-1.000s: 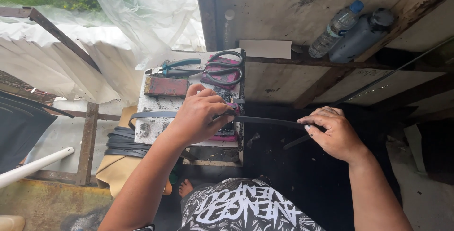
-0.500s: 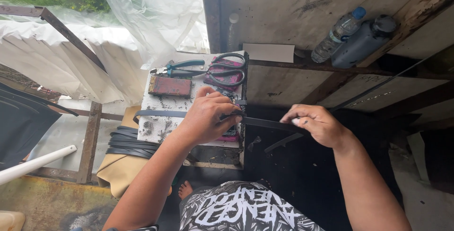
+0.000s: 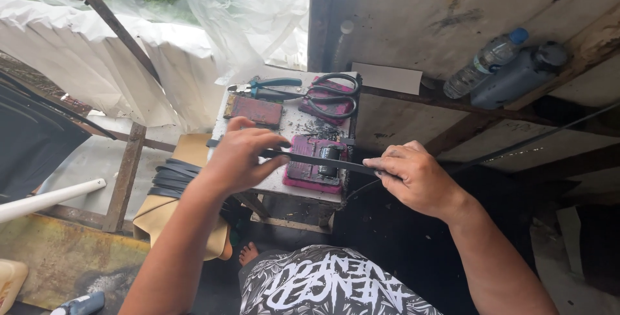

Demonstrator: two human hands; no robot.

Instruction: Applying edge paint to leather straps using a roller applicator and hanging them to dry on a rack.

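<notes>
A coil of black strips (image 3: 169,179) lies at the left, partly hidden by the left forearm. The left hand (image 3: 237,160) pinches a thin black strip (image 3: 323,161), its left end hidden under the fingers. The strip runs taut across the small table (image 3: 290,124) to the right hand (image 3: 413,176), closed around it.

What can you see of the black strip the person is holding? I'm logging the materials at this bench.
The black strip is long, thin and flat, and looks like rubber or plastic. It runs nearly level across the small stand, passing over a magenta block there. The left hand pinches it near its left end, the right hand grips it further right, and it looks taut between them. Past the right hand it appears to go on rightward into the dark. A short stub shows left of the left hand.
</notes>
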